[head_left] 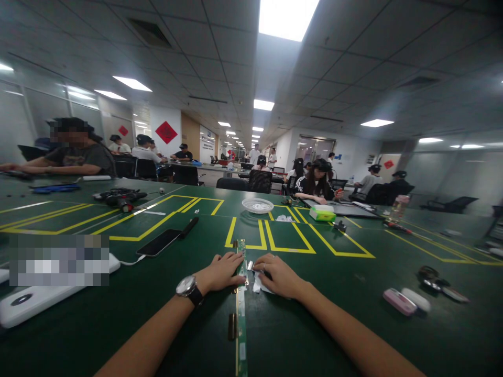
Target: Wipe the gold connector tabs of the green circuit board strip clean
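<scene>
A long, narrow green circuit board lies lengthwise in front of me, with copper-coloured flex tabs along its left side. My left hand, with a wristwatch on the wrist, grips the board near its far end, fingertips on top and thumb at the lower edge. Just right of the board, my right hand has its bent fingers closed over a crumpled white tissue on the table. A small whitish, shiny piece sits between the board and my right fingertips; its kind is unclear.
The green table carries yellow tape outlines. Ahead stands a clear plastic dish, with a tissue pack to its right. A phone and white device lie left; a pink case and keys lie right. People sit beyond.
</scene>
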`<state>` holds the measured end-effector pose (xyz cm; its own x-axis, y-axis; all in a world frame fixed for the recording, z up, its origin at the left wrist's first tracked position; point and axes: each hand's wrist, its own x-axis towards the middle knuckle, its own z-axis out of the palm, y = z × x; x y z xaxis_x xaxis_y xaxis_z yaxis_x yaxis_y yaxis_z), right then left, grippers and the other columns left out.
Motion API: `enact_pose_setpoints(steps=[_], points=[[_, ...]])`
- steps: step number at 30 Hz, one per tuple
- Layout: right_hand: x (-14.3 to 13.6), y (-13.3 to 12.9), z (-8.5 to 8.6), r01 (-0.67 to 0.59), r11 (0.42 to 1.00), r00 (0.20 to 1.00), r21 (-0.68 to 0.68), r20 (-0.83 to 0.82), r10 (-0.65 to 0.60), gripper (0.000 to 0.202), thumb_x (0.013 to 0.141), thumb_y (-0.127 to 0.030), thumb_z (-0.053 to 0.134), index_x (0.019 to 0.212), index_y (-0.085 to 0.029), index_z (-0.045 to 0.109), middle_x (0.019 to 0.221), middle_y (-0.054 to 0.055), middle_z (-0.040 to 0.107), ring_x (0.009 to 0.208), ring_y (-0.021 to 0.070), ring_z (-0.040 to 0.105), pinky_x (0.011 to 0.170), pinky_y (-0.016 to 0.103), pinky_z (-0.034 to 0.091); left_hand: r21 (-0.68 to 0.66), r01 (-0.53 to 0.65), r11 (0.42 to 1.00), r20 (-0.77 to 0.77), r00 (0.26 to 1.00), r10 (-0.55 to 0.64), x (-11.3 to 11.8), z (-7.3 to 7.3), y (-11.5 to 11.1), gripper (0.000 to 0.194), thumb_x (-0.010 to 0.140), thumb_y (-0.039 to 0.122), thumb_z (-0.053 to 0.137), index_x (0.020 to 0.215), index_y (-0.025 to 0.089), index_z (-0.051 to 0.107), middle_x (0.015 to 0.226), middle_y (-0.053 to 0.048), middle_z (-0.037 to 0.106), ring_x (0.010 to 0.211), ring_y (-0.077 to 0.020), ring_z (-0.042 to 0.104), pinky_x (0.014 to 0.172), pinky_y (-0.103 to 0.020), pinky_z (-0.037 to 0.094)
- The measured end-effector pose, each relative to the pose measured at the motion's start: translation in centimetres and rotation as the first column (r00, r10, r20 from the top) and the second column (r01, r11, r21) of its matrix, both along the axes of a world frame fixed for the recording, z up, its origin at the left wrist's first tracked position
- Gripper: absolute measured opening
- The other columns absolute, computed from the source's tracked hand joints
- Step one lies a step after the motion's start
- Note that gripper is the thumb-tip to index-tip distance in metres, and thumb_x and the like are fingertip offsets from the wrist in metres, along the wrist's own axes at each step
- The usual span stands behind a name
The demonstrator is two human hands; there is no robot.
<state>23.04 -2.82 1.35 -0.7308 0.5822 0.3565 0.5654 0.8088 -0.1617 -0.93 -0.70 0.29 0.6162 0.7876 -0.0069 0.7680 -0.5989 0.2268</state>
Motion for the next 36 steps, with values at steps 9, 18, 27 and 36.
enact_pose_setpoints(steps=[9,18,27,36], points=[[0.8,1.5,0.3,-0.181,0.979,0.983,-0.088,-0.012,0.181,0.04,0.09,-0.01,0.041,0.125,-0.019,0.058,0.122,0.008,0.061,0.114,0.0166,0.053,0.101,0.032,0.038,-0.061,0.018,0.998,-0.036,0.999,-0.02,0.0,0.7,-0.3,0.065,0.091,0.052,0.043,0.147,0.028,0.021,0.155,-0.005,0.016,0.138,-0.0321,0.017,0.102,-0.058,0.022],[1.0,2.4,0.2,-0.227,0.966,0.973,-0.12,0.008,0.229,0.055,0.083,-0.001,0.041,0.131,-0.024,0.052,0.13,0.003,0.058,0.124,0.0162,0.047,0.109,0.035,0.032,-0.075,0.013,0.997,-0.035,0.999,-0.016,0.2,0.6,-0.3,0.064,0.092,0.051,0.042,0.148,0.029,0.019,0.155,-0.005,0.013,0.138,-0.0337,0.016,0.102,-0.06,0.021],[0.6,1.7,0.2,-0.211,0.972,0.977,-0.103,0.006,0.212,0.058,0.08,0.0,0.039,0.132,-0.023,0.051,0.131,0.004,0.057,0.125,0.0159,0.046,0.108,0.035,0.032,-0.092,-0.005,0.996,-0.024,1.0,0.003,0.4,0.9,-0.6,0.065,0.091,0.05,0.042,0.148,0.027,0.018,0.155,-0.006,0.016,0.139,-0.0324,0.014,0.102,-0.061,0.019],[-0.4,1.0,0.7,-0.187,0.982,0.982,0.012,0.011,0.187,0.049,0.081,-0.003,0.043,0.125,-0.02,0.057,0.13,0.007,0.057,0.123,0.0183,0.047,0.107,0.037,0.032,-0.054,-0.015,0.998,0.046,0.999,0.017,0.1,0.0,0.2,0.076,0.089,0.052,0.045,0.149,0.026,0.008,0.15,-0.011,0.028,0.137,-0.0307,0.02,0.103,-0.056,0.021]])
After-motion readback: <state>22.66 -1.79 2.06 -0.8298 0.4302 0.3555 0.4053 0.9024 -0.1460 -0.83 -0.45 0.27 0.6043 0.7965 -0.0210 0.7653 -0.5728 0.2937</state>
